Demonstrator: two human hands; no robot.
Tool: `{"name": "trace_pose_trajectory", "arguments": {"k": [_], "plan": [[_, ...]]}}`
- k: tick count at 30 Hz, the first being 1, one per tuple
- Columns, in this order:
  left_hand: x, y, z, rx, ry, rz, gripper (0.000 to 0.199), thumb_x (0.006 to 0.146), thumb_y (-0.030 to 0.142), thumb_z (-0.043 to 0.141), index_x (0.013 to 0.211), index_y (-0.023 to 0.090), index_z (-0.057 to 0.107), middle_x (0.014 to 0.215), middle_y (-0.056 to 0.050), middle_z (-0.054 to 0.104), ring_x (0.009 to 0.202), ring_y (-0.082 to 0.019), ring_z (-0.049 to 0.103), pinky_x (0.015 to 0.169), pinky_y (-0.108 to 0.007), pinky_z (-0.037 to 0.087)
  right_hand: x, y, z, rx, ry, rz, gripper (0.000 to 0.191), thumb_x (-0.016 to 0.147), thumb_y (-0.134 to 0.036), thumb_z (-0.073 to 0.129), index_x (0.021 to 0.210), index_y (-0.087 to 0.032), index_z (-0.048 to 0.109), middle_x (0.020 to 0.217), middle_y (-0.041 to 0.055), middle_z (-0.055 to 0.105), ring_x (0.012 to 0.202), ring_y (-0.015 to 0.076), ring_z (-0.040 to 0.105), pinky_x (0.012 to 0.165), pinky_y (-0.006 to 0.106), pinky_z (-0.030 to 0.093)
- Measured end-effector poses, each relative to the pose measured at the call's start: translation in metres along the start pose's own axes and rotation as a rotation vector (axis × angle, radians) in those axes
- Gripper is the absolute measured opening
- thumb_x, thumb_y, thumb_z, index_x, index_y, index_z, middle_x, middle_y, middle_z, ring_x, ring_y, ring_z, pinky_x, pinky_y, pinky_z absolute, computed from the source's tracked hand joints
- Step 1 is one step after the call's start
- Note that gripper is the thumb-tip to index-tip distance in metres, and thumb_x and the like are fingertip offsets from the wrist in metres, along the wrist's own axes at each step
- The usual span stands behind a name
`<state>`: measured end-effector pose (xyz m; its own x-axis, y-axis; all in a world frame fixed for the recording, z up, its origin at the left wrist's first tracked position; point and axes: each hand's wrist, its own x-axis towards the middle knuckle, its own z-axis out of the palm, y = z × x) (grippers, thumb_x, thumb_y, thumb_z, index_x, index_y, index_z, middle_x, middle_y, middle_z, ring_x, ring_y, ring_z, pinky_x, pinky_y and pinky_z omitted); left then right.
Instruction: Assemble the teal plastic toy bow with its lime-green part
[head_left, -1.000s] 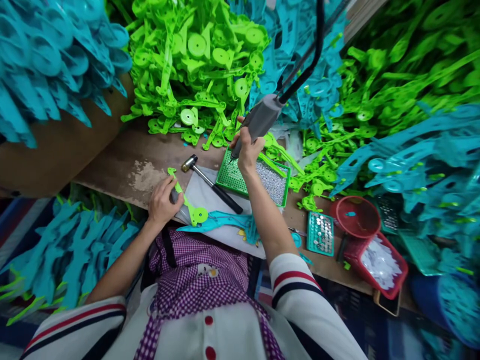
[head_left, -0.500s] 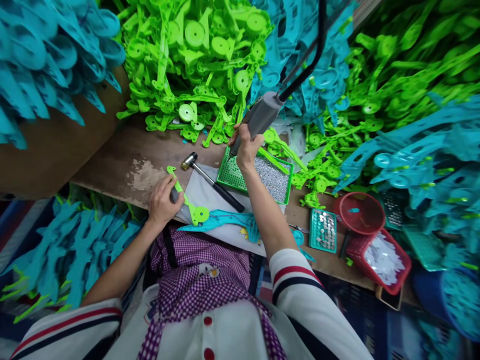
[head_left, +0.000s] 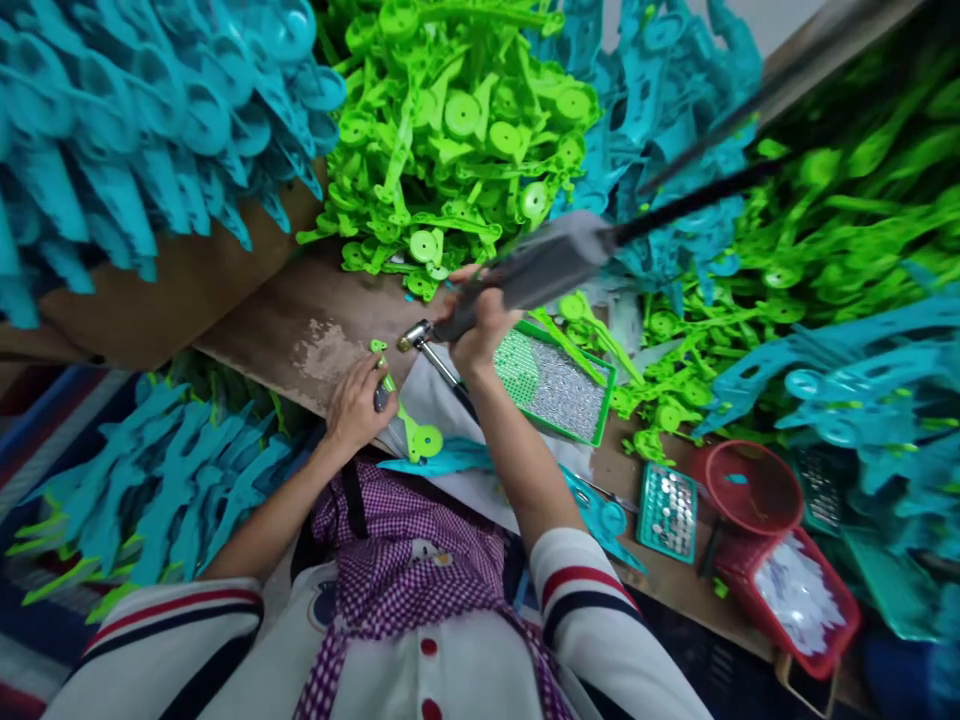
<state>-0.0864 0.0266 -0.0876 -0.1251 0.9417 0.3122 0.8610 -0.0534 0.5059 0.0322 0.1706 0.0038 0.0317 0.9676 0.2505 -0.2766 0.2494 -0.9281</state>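
Here, we are wrapping our right hand (head_left: pixel 484 335) around a grey driver (head_left: pixel 551 260), and we are holding it tilted above the worktop (head_left: pixel 281 310). It is looking blurry, so we are not making out its tip. A black cord (head_left: pixel 690 205) is running from its back end up to the right.

We are closing our left hand (head_left: pixel 356 405) on the thin end of a green part (head_left: pixel 422 440). A small grey bit (head_left: pixel 381 400) is sitting by our thumb. The green part is lying in front of us, and its round end is resting over a blue part (head_left: pixel 450 458). A pale cloth (head_left: pixel 424 400) is lying under them.

A hammer (head_left: pixel 442 366) is lying between our hands, and our right arm is hiding some of its handle. Just right of that arm, a green tray (head_left: pixel 609 400) is holding lots of tiny silver bits (head_left: pixel 566 390), and a long green strip (head_left: pixel 570 345) is lying across it.

Farther right, we are seeing a teal tray (head_left: pixel 645 510) with round silver bits, a red bowl (head_left: pixel 754 490), and a red basket (head_left: pixel 844 610) with white bits (head_left: pixel 799 590). Behind everything, a big green pile (head_left: pixel 450 130) is standing between blue piles (head_left: pixel 127 120).
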Motion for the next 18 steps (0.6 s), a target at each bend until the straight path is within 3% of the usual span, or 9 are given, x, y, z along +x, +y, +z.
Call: {"name": "trace_pose_trajectory", "arguments": {"k": [3, 6, 18], "plan": [[0.001, 0.0, 0.001, 0.021, -0.002, 0.006, 0.037, 0.083, 0.024, 0.053, 0.117, 0.015, 0.062, 0.134, -0.015, 0.062, 0.127, -0.028, 0.057, 0.106, -0.043, 0.046, -0.011, 0.014, 0.042, 0.064, -0.126, 0.083, 0.05, 0.072, -0.071, 0.057, 0.075, -0.021, 0.063, 0.047, -0.0071, 0.044, 0.041, 0.0099, 0.05, 0.044, 0.025, 0.043], [0.001, 0.001, 0.001, 0.042, -0.005, -0.002, 0.038, 0.082, 0.023, 0.055, 0.118, 0.015, 0.062, 0.134, -0.015, 0.063, 0.127, -0.029, 0.057, 0.105, -0.043, 0.047, -0.013, 0.026, 0.061, 0.051, -0.169, 0.122, 0.048, 0.071, -0.069, 0.059, 0.072, -0.021, 0.062, 0.047, -0.0065, 0.044, 0.042, 0.0101, 0.05, 0.045, 0.025, 0.043], [0.003, 0.004, -0.002, 0.042, -0.033, -0.008, 0.028, 0.083, 0.024, 0.055, 0.107, 0.015, 0.064, 0.13, -0.015, 0.065, 0.118, -0.027, 0.062, 0.1, -0.041, 0.048, -0.012, 0.05, 0.068, -0.044, -0.13, 0.128, 0.049, 0.075, -0.069, 0.056, 0.075, -0.021, 0.062, 0.049, -0.0066, 0.042, 0.041, 0.0097, 0.048, 0.045, 0.026, 0.043]]}}
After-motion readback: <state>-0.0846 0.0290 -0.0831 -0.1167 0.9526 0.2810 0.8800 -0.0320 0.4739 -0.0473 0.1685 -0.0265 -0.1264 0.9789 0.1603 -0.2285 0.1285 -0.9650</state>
